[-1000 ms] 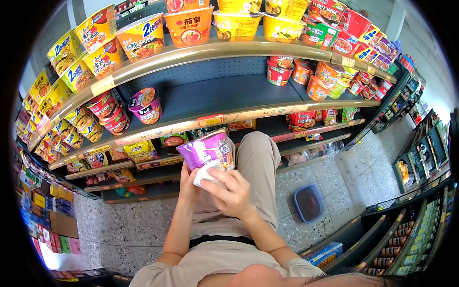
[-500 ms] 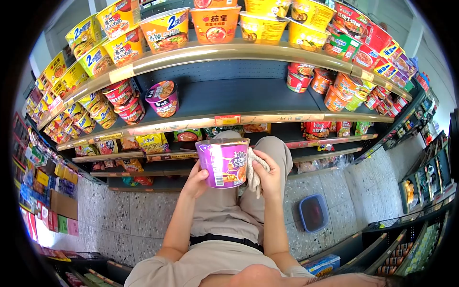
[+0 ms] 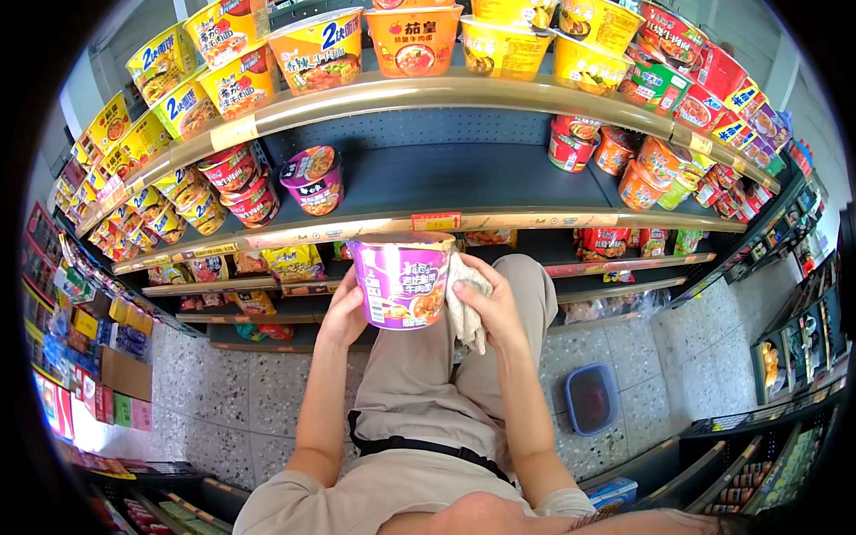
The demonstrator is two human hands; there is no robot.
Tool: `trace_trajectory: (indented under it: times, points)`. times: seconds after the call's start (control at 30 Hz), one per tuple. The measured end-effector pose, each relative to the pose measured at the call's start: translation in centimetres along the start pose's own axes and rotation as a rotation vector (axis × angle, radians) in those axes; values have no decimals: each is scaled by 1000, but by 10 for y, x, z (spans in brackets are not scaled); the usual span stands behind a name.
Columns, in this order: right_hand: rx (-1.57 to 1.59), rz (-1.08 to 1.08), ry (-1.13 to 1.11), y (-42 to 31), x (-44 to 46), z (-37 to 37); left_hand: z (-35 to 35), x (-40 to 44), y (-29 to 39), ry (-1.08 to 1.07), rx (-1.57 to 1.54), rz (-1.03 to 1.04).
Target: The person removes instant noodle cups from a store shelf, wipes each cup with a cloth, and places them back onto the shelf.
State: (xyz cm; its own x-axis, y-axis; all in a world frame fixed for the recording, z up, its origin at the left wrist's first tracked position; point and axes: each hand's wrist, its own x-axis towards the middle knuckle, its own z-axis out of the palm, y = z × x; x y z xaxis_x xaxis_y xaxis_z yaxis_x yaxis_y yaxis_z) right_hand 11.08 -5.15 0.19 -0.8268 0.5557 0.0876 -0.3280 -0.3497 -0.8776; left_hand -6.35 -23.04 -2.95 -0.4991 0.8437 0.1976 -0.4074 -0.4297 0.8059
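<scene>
A purple instant noodle cup [image 3: 403, 283] is held upright between my two hands, just in front of the shelf edge. My left hand [image 3: 346, 308] grips its left side, thumb on the wall. In my right hand [image 3: 486, 299] a pale, crumpled cloth [image 3: 467, 308] is pinched and lies against the cup's right side. The fingers behind the cup are hidden. Beyond it, another purple noodle cup [image 3: 312, 181] stands on the middle shelf, beside stacked red noodle cups [image 3: 250, 201].
The middle shelf [image 3: 446, 174] holds more cups [image 3: 644, 183] at its right. Yellow and orange noodle buckets [image 3: 416, 45] line the shelf above; bagged noodles [image 3: 294, 263] sit below. On the floor to my right stands a blue-rimmed plastic tub [image 3: 592, 399]; cardboard boxes [image 3: 125, 373] are at left.
The cup has moved up and slightly left, toward the shelf, and its printed front has turned more to face me. Both hands keep their hold.
</scene>
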Motion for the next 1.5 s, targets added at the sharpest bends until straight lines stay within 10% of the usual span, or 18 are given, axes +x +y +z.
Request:
trace_trajectory:
  times: [1.5]
  points:
    - [-619, -423, -365, 21, 285, 127, -124, 139, 158, 269, 681, 412]
